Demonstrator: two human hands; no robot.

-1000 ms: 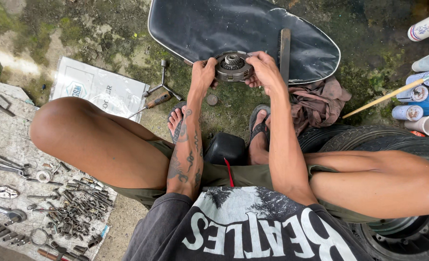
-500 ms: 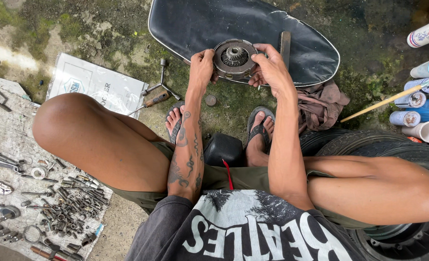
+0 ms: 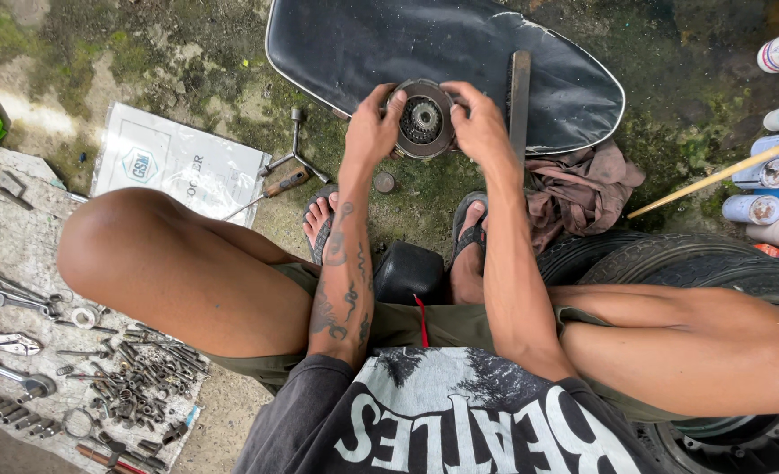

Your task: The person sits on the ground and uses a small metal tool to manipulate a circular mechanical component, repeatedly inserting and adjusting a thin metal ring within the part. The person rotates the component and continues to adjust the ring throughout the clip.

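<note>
— In the head view, upper middle of the frame, we see both hands clamped on a round metal part (image 3: 423, 118) with a toothed hub at its centre. The left hand (image 3: 372, 132) grips its left rim and the right hand (image 3: 481, 132) grips its right rim.

— Is it lifted or resting?

— It sits at the near edge of the black seat (image 3: 363, 44) that lies on the mossy ground. We cannot tell whether it touches the seat or is held just above it. The hub faces up toward us.

— So which step do we judge this to be?

— Holding and turning the part to look it over, we think. No tool is in either hand.

— And any move from here?

— It calls for a firm two-sided grip, since the part looks heavy and greasy. One hand would have to let go to reach a tool. The flat metal bar (image 3: 519, 96) lies just right of the right hand, and the T-handled wrench (image 3: 294, 145) is to the left, near the white packet (image 3: 179, 162). The loose bolts (image 3: 143, 386) are well apart, at lower left.
</note>
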